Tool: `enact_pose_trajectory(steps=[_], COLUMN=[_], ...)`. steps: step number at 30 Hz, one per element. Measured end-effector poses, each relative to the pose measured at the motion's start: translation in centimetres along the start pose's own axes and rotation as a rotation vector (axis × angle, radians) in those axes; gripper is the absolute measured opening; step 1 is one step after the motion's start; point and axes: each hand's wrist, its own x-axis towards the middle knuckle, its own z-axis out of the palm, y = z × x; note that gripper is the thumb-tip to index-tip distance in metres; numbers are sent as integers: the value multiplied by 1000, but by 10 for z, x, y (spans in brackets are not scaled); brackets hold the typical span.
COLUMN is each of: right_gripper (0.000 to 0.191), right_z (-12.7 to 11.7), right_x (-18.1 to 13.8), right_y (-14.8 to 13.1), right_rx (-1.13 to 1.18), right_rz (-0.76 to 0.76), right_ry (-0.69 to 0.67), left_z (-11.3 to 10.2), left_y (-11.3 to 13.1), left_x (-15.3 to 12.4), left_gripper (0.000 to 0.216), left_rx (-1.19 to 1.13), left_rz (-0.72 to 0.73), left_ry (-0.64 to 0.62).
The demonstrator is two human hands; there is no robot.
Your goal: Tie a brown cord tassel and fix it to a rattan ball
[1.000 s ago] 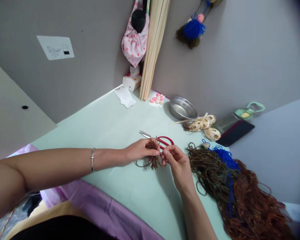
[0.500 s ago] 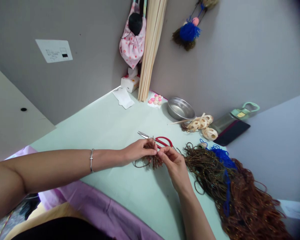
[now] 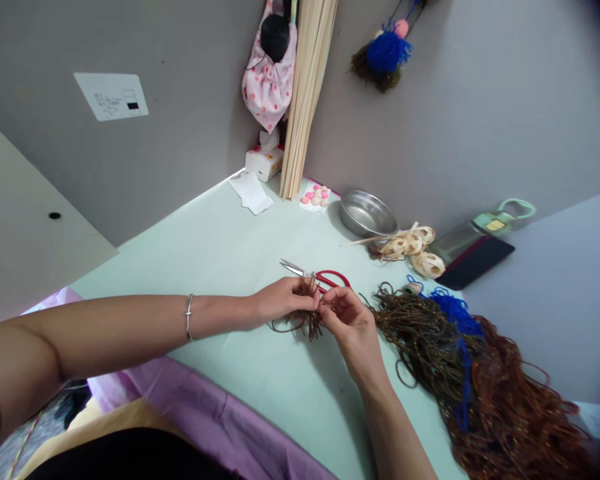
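Observation:
Brown strands of a short yarn tassel (image 3: 314,327) stick out above and below the fingers of my left hand (image 3: 283,298), which is closed around it. Thumb and forefinger of my right hand (image 3: 347,317) pinch at the tassel's right side, touching the left fingertips; any fine thread between them is too small to make out. Just behind the hands lie scissors (image 3: 333,275) with red handles, blades pointing left. A loose dark cord loops out beneath my left hand. To the right spreads a big heap of brown yarn (image 3: 510,400) with blue yarn (image 3: 453,310) on it.
Along the back stand a metal bowl (image 3: 367,215), pink and cream beads (image 3: 316,196) on paper, a tissue pack (image 3: 263,163) and upright wooden strips (image 3: 307,100). Woven balls (image 3: 405,247), a dark phone (image 3: 477,262) and a bottle (image 3: 455,240) lie at right. A blue-brown tassel (image 3: 387,53) hangs above.
The view has shifted slightly, so everything sits a little further right. Both hands keep their hold on the tassel, with the right fingers slightly changed in pose.

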Motion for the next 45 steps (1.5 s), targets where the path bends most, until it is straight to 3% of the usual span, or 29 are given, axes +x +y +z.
enact_pose_trajectory(steps=[5,11,18,23,26,29,38,45], right_gripper=[20,20,20,15,13,15,20,28], right_z=[1,-1,3,3,1,0,-4,-8], right_x=[0,1,3,4,4,3,6,3], right_y=[1,3,6,7,8,9,6,8], right_rx=[19,47,138,155,156,152,158,-108], right_rz=[-13,-14,-3,42,74,68,51,2], right_ry=[22,59,15,19,39,95,154,-35], left_z=[1,0,1,0,-2,-2,-2,-2], left_y=[3,1,4,1,-1,-3,1,-1], left_x=[0,0,0,0,0,1,2,1], left_gripper=[16,28,30,24,24,25,26,14], left_rx=[-200,-179,-329,-286,-202,-135,-246,-76], left_rz=[-3,-16,36,113,131,86,0,50], left_ry=[25,-19,-46,-89,-9,56,2,11])
